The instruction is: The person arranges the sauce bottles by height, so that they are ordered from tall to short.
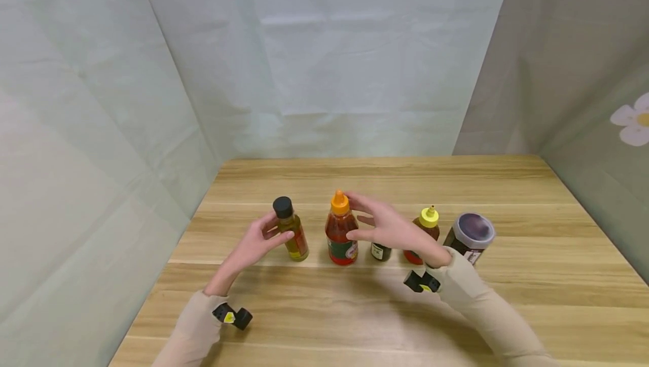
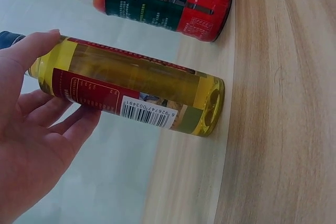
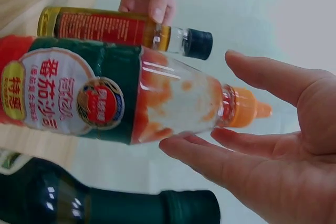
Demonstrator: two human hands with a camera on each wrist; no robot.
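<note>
My left hand (image 1: 259, 243) holds a small bottle of yellow oil (image 1: 297, 238) with a black cap, at the left of the row. In the left wrist view the thumb lies on one side of this bottle and the fingers on the other. To its right stands a ketchup bottle (image 1: 342, 225) with an orange nozzle cap and a green label. My right hand (image 1: 387, 227) is spread around its upper part. In the right wrist view the thumb (image 3: 268, 77) is apart from the ketchup bottle; whether the fingers below touch it, I cannot tell.
Behind my right hand stands a dark green bottle (image 3: 121, 205), mostly hidden in the head view. Farther right are a red bottle with a yellow nozzle cap (image 1: 429, 217) and a wide dark jar (image 1: 473, 230). The wooden table (image 1: 304, 316) meets pale cloth walls (image 1: 355, 74).
</note>
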